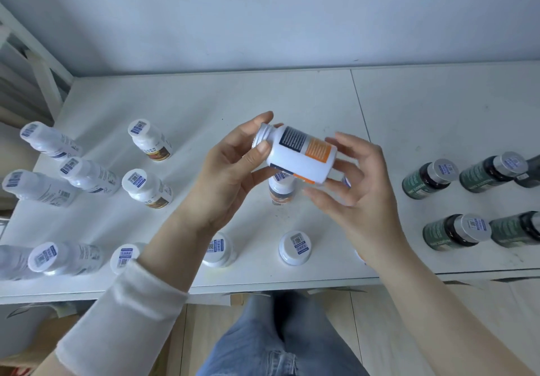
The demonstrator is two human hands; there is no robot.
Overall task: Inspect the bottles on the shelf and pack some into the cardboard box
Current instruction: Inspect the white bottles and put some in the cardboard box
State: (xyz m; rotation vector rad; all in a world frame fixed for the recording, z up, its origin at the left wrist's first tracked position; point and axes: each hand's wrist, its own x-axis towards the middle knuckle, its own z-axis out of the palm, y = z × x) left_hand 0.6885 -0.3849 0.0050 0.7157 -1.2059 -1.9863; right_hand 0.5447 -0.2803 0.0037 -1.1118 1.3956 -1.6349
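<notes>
A white bottle with an orange and dark blue label (298,153) lies tilted on its side in the air above the white shelf (204,106). My left hand (230,171) grips its cap end with thumb and fingers. My right hand (359,182) holds its base end with curled fingers. Another white bottle (280,190) stands on the shelf just below the held one, partly hidden. A piece of the cardboard box (35,343) shows at the lower left, under the shelf.
Several white bottles with blue code stickers stand at the left (87,175) and along the shelf's front edge (295,247). Several dark green bottles with silver caps (429,178) stand at the right. A wall rises behind. My legs in jeans (277,337) are below.
</notes>
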